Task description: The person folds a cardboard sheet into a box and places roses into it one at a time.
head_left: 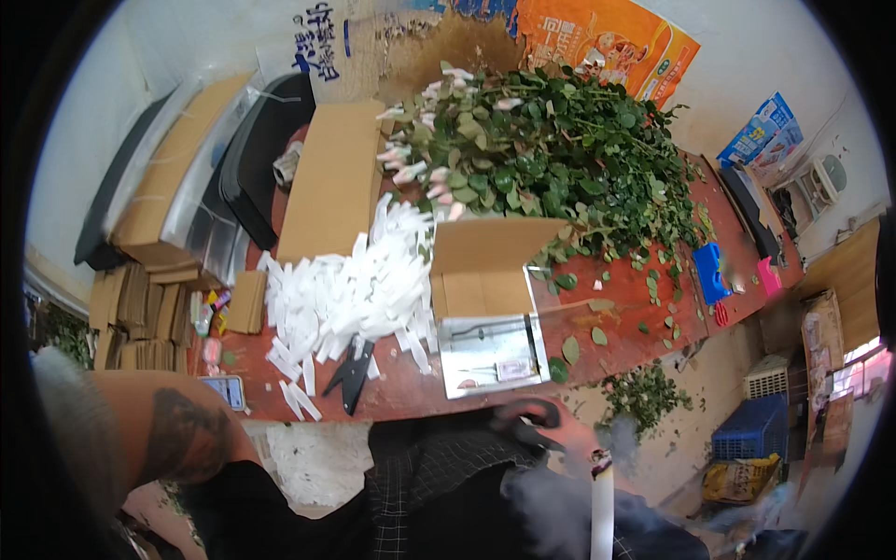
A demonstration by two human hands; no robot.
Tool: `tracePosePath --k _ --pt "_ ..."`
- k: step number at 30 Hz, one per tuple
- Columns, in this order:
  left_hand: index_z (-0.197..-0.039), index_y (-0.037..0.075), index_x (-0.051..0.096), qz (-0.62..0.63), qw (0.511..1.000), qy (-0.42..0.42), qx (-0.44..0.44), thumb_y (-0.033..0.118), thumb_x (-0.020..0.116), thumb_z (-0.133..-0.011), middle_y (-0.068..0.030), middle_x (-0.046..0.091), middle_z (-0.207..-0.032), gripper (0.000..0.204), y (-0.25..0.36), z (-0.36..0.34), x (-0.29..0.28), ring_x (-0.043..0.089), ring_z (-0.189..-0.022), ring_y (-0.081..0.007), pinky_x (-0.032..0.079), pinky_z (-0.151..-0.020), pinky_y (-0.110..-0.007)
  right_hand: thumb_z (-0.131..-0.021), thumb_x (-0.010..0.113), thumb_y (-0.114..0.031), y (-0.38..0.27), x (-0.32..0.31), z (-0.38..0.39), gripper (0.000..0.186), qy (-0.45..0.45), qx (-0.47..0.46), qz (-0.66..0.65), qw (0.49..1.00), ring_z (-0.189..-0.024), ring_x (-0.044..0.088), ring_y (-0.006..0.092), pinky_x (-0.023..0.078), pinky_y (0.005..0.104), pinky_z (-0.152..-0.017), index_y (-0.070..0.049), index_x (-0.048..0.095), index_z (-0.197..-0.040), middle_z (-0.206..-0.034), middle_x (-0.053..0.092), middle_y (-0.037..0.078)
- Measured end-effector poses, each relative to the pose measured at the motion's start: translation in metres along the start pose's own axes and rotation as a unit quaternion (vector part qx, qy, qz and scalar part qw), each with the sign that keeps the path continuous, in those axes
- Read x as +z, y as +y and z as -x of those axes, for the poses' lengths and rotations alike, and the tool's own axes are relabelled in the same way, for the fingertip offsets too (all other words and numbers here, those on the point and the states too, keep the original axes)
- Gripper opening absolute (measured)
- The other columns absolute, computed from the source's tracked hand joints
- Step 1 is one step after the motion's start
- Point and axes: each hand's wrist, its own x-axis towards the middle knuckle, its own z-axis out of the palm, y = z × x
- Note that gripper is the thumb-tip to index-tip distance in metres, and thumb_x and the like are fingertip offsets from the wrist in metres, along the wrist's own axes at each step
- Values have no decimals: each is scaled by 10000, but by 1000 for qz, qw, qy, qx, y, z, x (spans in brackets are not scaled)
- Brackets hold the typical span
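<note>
My tattooed left arm (187, 429) reaches in at the lower left; its hand is out of sight. My right hand (546, 420) is at the table's front edge below a metal tray (471, 383), fingers curled round something dark I cannot make out. A lit white cigarette (602, 513) rises from the bottom edge, with smoke around it. An open cardboard box (485, 243) stands on the tray. Left of it are a pile of white strips (359, 280), black shears (347, 378) and a phone (222, 394).
Leafy pink roses (560, 159) cover the back of the red table (611, 327). Cardboard (327, 168) and stacked packaging (168, 168) line the left. A blue holder (709, 271) lies right. Blue crates (747, 429) and fallen leaves (635, 392) are on the floor at the right.
</note>
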Motion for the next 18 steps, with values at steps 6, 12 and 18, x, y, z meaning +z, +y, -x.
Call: tracePosePath --k 6,12,18 --pt "-1331 63 392 111 947 301 -24 544 440 -862 -186 430 -1344 674 -102 -13 -2 419 -1248 -300 307 -1063 -461 -729 706 -310 -153 -68 24 505 -163 -164 206 951 -1096 538 266 400 359 -935 41 599 -1076 -1198 552 160" --pt "-1173 -10 491 13 767 532 -358 449 490 -909 -122 568 -1126 529 -187 64 88 553 -1052 -206 429 -936 -345 -739 719 -178 -229 -156 -57 527 -107 -168 37 979 -1091 549 287 431 388 -933 23 510 -1179 -1178 546 203" --pt "-1171 -38 485 45 637 664 -389 490 521 -882 -149 576 -1095 603 -172 77 178 573 -1015 -218 450 -919 -340 -758 658 -263 -261 -167 -308 618 -72 -221 576 783 -1142 506 282 367 360 -1002 -18 423 -1273 -1234 513 173"
